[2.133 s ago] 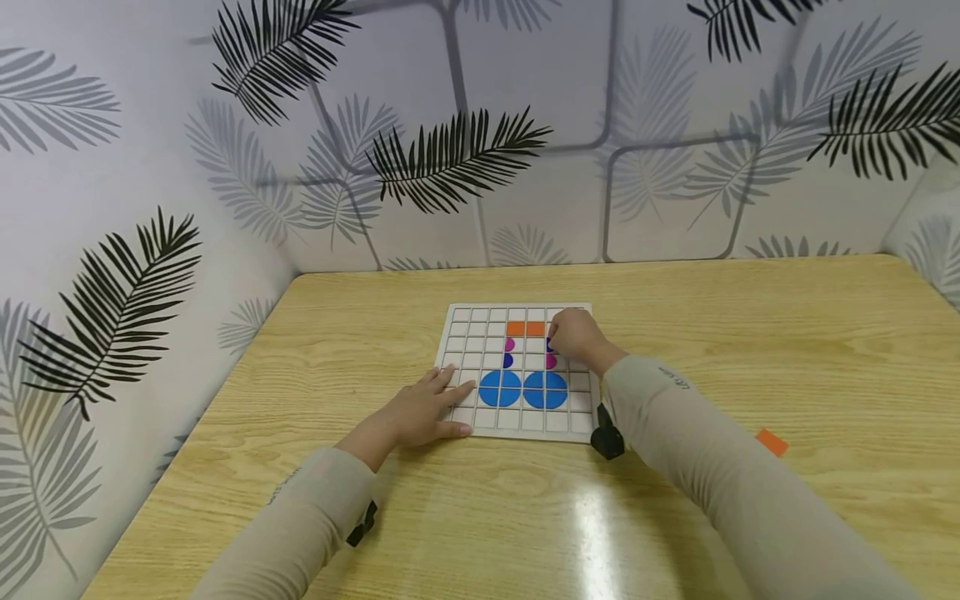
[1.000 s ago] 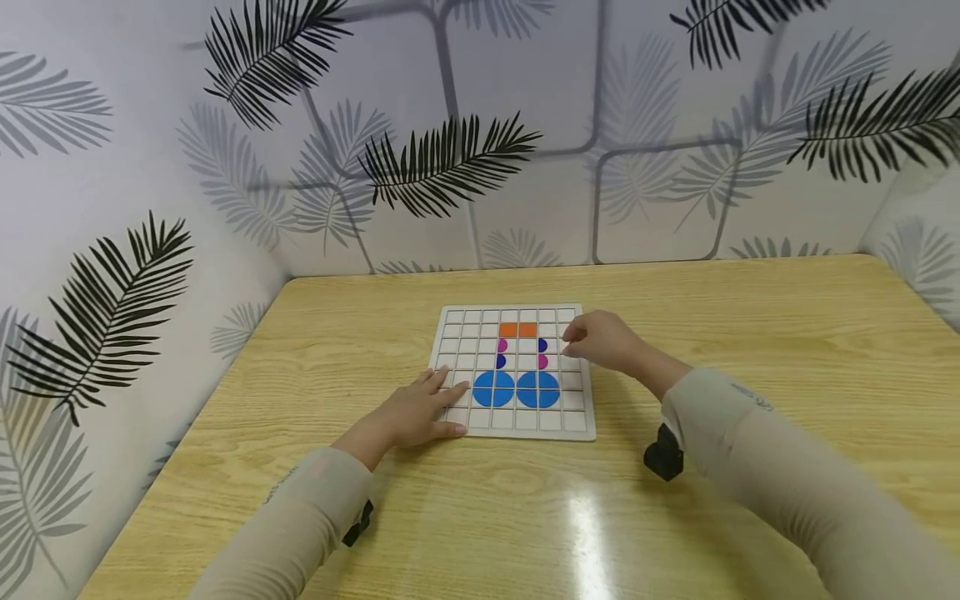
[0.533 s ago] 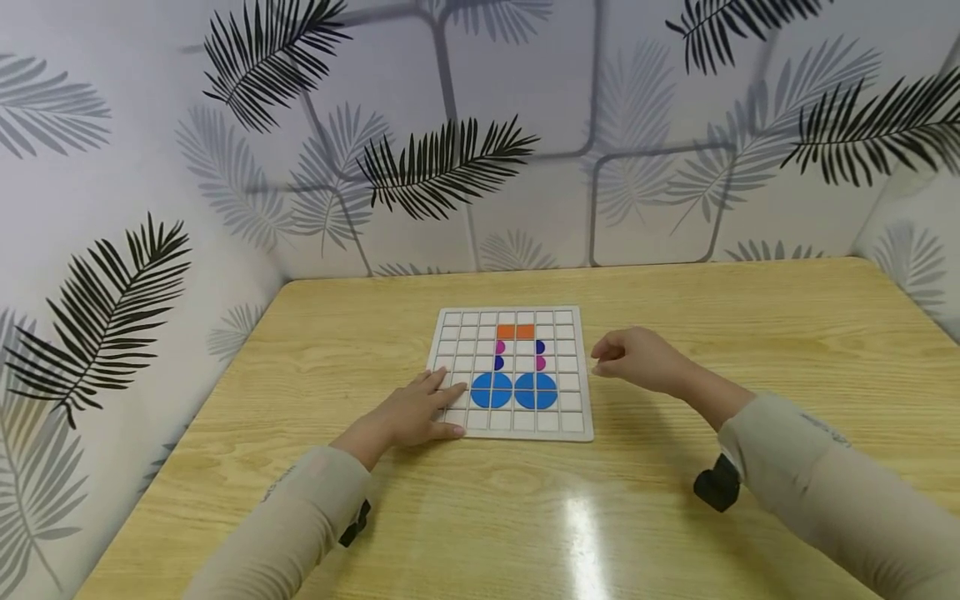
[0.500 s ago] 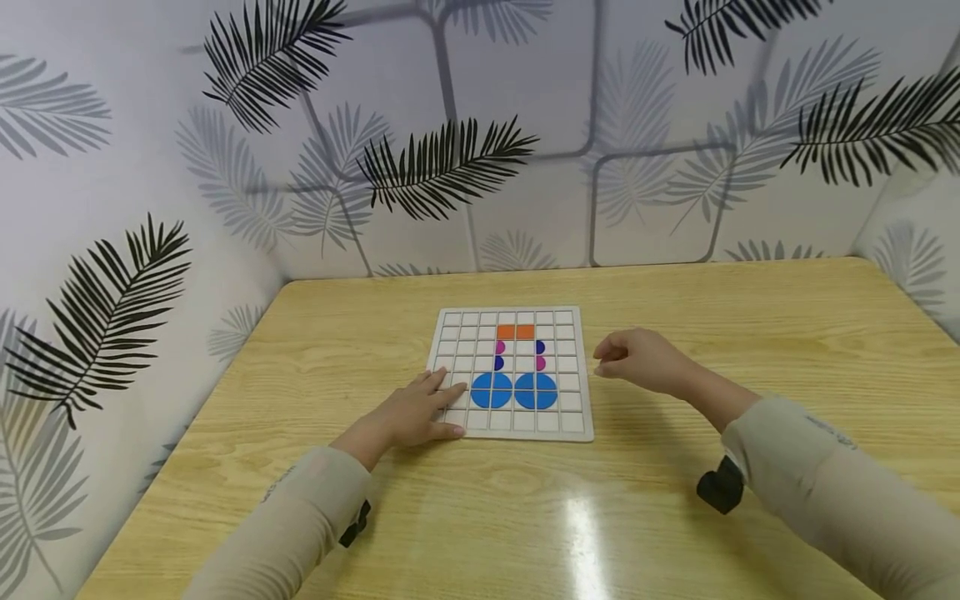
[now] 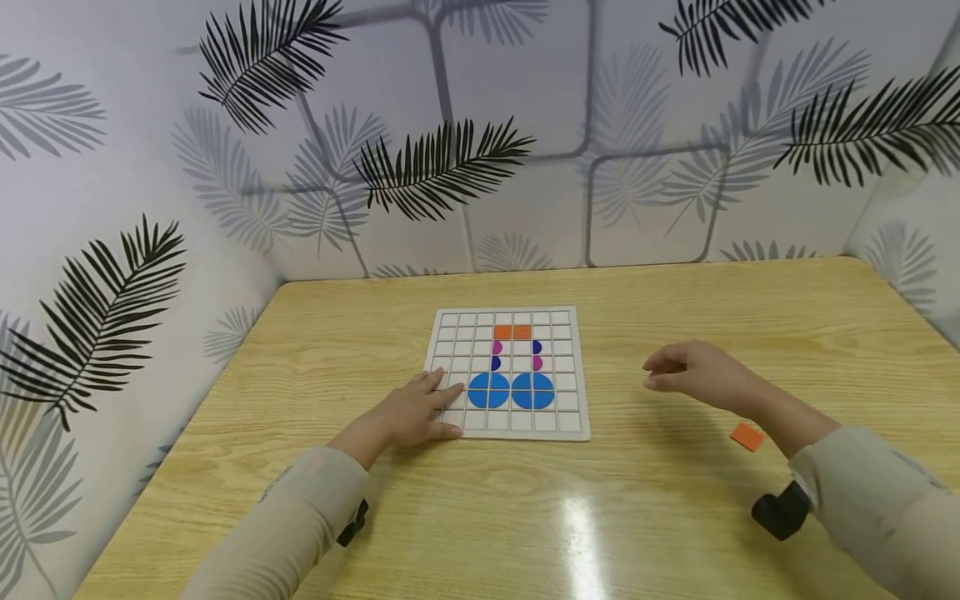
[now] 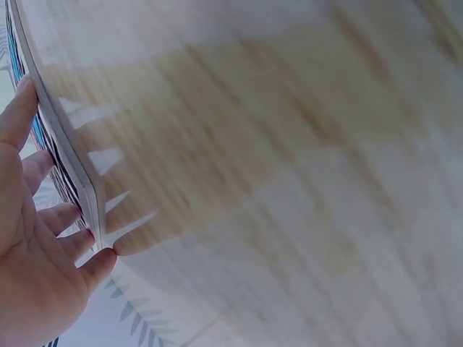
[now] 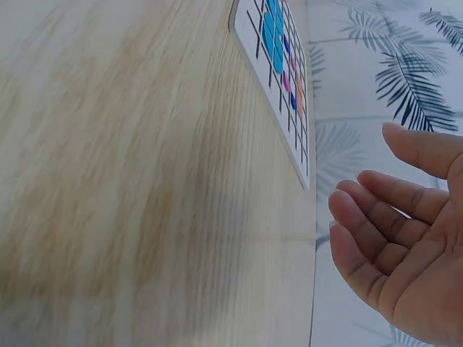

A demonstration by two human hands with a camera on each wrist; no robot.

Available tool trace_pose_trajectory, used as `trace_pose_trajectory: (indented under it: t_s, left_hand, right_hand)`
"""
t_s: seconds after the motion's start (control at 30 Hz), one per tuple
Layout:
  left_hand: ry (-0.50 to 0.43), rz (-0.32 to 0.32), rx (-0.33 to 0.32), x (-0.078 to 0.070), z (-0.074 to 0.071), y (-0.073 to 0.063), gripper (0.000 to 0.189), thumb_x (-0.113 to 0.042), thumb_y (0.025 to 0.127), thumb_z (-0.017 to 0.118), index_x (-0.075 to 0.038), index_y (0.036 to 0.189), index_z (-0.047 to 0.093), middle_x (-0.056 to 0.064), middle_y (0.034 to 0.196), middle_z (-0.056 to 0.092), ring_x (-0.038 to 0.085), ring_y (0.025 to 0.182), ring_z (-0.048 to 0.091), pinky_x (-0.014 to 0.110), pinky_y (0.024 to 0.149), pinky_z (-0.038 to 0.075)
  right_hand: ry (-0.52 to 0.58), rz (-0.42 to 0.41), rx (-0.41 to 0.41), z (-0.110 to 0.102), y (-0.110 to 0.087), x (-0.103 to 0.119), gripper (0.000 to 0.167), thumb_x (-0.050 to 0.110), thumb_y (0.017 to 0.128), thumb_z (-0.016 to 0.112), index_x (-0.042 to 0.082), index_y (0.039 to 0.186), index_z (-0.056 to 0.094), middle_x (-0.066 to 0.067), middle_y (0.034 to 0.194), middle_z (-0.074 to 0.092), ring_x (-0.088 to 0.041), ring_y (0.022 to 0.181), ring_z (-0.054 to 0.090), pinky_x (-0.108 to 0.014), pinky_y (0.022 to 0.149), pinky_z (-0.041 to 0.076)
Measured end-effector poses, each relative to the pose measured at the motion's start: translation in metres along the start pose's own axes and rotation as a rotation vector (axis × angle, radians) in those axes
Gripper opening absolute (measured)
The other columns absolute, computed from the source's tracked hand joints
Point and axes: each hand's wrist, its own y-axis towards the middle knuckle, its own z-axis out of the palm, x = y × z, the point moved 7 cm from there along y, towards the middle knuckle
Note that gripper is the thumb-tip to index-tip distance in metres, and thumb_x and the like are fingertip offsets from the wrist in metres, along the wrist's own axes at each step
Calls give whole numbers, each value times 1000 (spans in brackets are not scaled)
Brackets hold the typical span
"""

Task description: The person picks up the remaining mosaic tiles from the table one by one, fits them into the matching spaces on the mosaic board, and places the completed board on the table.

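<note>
A white grid board point(image 5: 562, 422) lies on the table with coloured flat pieces set in its squares. Blue quarter pieces form two discs, the left disc point(image 5: 488, 390) and the right disc point(image 5: 532, 390). Above them sit small pink and dark blue half-rounds point(image 5: 537, 363), topped by two orange squares point(image 5: 513, 332). My left hand point(image 5: 414, 412) rests on the board's left edge, fingers spread; in the left wrist view its fingertips touch the rim. My right hand point(image 5: 705, 377) hovers right of the board, fingers loosely curved, and the right wrist view shows nothing in it.
A loose orange square point(image 5: 747, 437) lies on the wooden table point(image 5: 480, 508), below and right of my right hand. A wall point(image 5: 525, 217) with a leaf pattern stands behind the table and along its left side.
My right hand has left the board's upper right part and moved right and toward me. The loose orange square, hidden under the arm, shows again. My left hand stays put.
</note>
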Motion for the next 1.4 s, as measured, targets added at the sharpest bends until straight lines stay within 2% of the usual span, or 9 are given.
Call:
trace_pose_trajectory:
  t_s: [0.33,0.5,0.73,1.03,1.2,1.4]
  left_hand:
    - [-14,-11,2,0,-1,0,66,-50,82,48,-19,137,27,15,141,13,35,127,9,49,98,17]
    - [-24,-3,1,-1,-2,-2,66,-49,82,48,-18,137,27,16,141,13,35,127,9,50,98,17]
    - [-11,-4,-7,0,-2,0,67,-51,82,47,-19,137,27,15,141,13,34,127,9,48,99,16]
    - [-25,3,-7,0,-1,0,67,-50,82,48,-19,137,27,16,141,13,35,127,10,48,99,16]
    - [-20,9,-15,-1,-1,0,66,-50,82,48,-19,137,28,16,141,13,35,127,10,48,98,17]
    - [-18,0,-12,0,1,2,67,-51,81,48,-21,137,27,15,142,13,34,127,9,47,99,17]
  right_hand:
    - [-7,38,34,-9,-26,-31,51,30,84,56,-8,117,47,-15,104,56,-29,95,51,-40,74,44]
    - [-49,71,31,-15,-40,-50,55,33,83,57,-8,118,45,-17,104,53,-30,94,51,-38,71,45]
    - [-74,98,11,-24,-53,-70,55,29,82,59,-11,117,44,-18,102,54,-31,92,50,-39,72,43]
    - [-128,89,-4,-23,-58,-83,43,17,78,62,-12,108,50,-12,92,57,-27,85,54,-35,67,44]
    - [-201,102,-27,-20,-57,-86,33,21,76,64,-5,96,57,-6,85,58,-21,78,53,-34,64,43]
    - [-234,128,-33,-16,-56,-88,33,27,70,69,0,85,57,-2,80,56,-18,72,51,-35,61,41]
